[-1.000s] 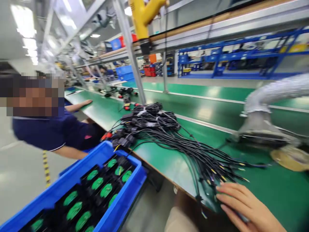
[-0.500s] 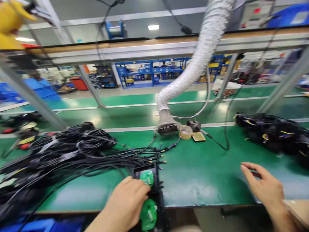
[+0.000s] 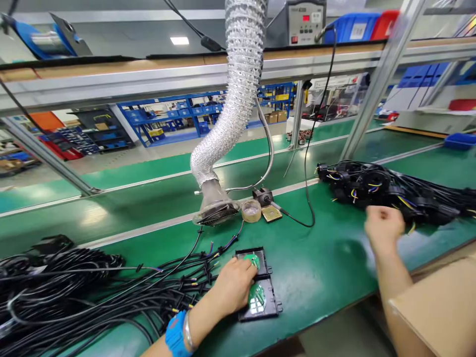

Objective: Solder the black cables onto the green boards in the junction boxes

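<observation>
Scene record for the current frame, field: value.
left hand: over two black trays, fingers at the farther green board; grip unclear
right hand: by wired black parts; contact unclear
bench left: black cables
behind trays: hood, soldering iron
shelf: spool, control box, blue bin, red bin

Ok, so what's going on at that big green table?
Someone's left hand is on two black trays with green boards in them. The right hand is by a pile of black parts with coloured wires; you can't see whether it's holding anything. Black cables lie on the table, to the left.
</observation>
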Motion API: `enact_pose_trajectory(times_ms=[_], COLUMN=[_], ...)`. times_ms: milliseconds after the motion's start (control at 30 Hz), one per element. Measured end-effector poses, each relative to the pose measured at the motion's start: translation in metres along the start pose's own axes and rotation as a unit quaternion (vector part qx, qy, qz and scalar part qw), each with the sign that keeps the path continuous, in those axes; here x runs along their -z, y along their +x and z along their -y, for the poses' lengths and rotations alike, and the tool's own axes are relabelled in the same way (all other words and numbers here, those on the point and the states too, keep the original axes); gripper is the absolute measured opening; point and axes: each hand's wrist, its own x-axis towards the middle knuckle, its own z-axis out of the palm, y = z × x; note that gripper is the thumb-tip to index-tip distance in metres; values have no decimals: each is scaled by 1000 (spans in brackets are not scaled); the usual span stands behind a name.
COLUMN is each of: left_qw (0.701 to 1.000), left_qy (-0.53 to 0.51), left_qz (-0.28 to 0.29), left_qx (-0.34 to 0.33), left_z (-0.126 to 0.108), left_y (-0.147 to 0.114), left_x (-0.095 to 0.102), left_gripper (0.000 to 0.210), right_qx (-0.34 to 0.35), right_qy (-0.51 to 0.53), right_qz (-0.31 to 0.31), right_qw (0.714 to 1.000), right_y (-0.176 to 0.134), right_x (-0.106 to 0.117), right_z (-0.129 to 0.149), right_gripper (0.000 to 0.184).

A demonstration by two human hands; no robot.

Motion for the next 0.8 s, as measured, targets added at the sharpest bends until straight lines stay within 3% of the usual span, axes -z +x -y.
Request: enact_pose_trajectory(times_ms=[133, 233, 333, 467, 567, 700, 800], left_qw=[997, 990, 981, 968, 960, 958, 959], left_qy=[-70, -125, -158, -184, -197, -195, -174], left_qz=[-29, -66, -99, -139, -155, -179, -203], left_qx=[-3, 9, 45, 100, 123, 113, 98], left_z=[10, 26, 43, 63, 71, 74, 74], left_y=[-31, -67, -103, -133, -142, -147, -148], left_x=[15, 22, 20, 10, 2, -13, -24], left_gripper=[25, 26, 22, 18, 17, 17, 17], right_qx=[25, 13, -5, 13, 10, -48, -54], right_qy=[20, 25, 34, 61, 68, 45, 53], right_qz=[103, 106, 113, 184, 203, 132, 99], right_qw=[994, 994, 993, 981, 977, 989, 992], right_y=[-36, -66, -88, -101, -89, -46, -14], right_x=[-31, -37, -36, -52, -80, -120, -140], right_z=[43, 67, 86, 112, 126, 134, 140], right_gripper=[35, 34, 35, 35, 48, 84, 77])
